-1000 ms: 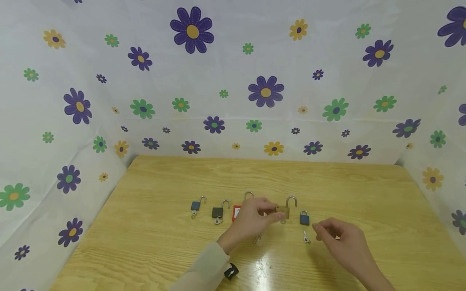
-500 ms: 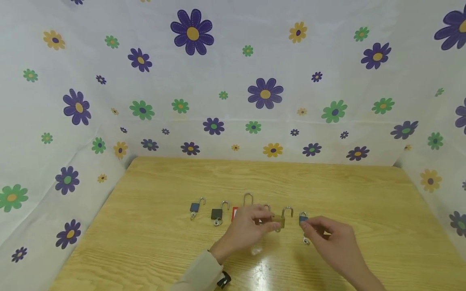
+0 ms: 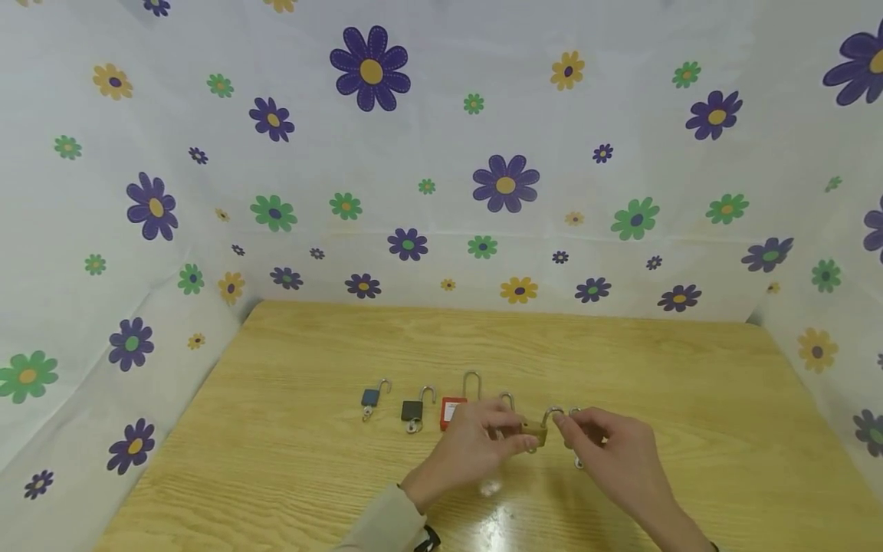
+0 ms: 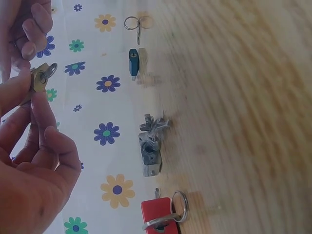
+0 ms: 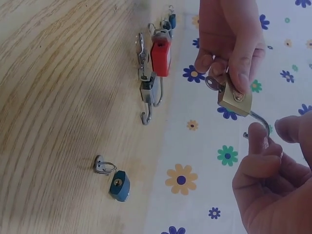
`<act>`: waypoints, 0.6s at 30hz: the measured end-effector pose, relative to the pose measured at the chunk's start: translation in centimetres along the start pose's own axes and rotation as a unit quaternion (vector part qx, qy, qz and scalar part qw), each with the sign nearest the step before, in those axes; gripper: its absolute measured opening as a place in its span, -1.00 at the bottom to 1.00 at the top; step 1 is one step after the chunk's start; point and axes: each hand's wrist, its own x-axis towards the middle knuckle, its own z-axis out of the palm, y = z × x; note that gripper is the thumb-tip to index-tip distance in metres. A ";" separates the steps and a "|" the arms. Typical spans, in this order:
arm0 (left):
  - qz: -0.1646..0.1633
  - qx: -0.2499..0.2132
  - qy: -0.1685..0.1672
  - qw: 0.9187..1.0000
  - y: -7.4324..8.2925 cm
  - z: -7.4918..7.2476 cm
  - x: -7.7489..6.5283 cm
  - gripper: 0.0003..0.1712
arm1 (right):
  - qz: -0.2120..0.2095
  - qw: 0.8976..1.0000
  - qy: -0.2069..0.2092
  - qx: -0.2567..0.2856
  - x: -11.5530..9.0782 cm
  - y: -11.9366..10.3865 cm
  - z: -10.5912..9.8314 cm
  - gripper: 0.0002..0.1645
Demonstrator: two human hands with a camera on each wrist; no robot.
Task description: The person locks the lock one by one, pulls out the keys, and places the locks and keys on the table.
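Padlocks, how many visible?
6, left to right in head view: blue padlock, black padlock, red padlock, silver padlock, brass padlock in left hand, second blue padlock mostly hidden by right hand.

No lettering can be read: the white label (image 3: pixel 451 412) on the red padlock (image 3: pixel 446 426) and the mark (image 5: pixel 239 97), perhaps a logo, on the brass padlock (image 5: pixel 230 100) are shown too small.

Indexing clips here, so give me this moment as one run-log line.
left hand: grips brass padlock | key: inserted | right hand: at open shackle | red padlock: on table
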 end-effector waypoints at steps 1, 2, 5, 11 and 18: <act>0.003 0.001 0.000 1.000 0.1 0.1 0.0 -0.80 | 0.002 1.000 0.002 -0.004 0.1 0.0 0.0 -0.71; 0.006 0.000 -0.001 1.000 0.1 0.1 0.0 -0.82 | 0.002 1.000 0.004 -0.006 0.1 0.0 0.1 -0.69; 0.026 0.003 0.000 1.000 0.3 0.3 0.1 -0.87 | 0.009 1.000 0.005 -0.015 0.3 0.0 0.1 -0.62; 0.060 0.003 0.005 0.998 0.3 0.7 0.2 -0.89 | 0.032 0.999 -0.003 -0.017 0.4 -0.1 0.1 -0.55; 0.042 0.006 -0.002 0.999 0.3 0.8 -0.1 -0.84 | -0.008 1.000 0.015 -0.016 0.5 -0.3 0.5 -0.75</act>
